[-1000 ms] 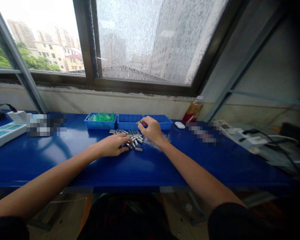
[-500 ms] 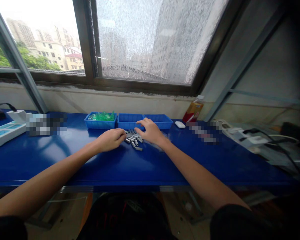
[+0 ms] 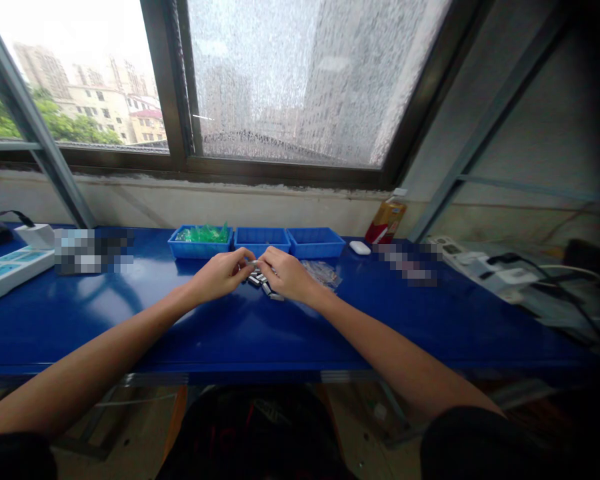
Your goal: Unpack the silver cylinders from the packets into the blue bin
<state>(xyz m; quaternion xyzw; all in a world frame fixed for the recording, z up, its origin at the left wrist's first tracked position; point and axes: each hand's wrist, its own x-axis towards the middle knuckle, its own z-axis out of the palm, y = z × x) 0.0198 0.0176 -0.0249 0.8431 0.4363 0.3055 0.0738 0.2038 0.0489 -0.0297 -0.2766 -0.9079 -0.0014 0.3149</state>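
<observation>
My left hand (image 3: pixel 223 275) is closed in a pinch on a small silver piece (image 3: pixel 251 263), above the middle of the blue table. From the other side my right hand (image 3: pixel 287 275) meets it, thumb and fingers pinched on the same piece. The piece is too small to name more exactly. Just below the hands lies a pile of short silver-and-black metal pieces (image 3: pixel 266 288), partly covered by my right hand. Small clear plastic bags (image 3: pixel 325 275) lie flat beside my right hand.
Three blue bins stand behind my hands: a left bin (image 3: pixel 200 252) with green and clear plastic bits, a middle bin (image 3: pixel 263 232) and a right bin (image 3: pixel 317 250). A white case (image 3: pixel 360 248) and a drink bottle (image 3: pixel 387 220) are at right. Power strips (image 3: pixel 17 263) sit on both sides.
My right hand has moved down and left from above the pile to meet my left hand, and its fingers have closed. The clear bags beside it show more now.
</observation>
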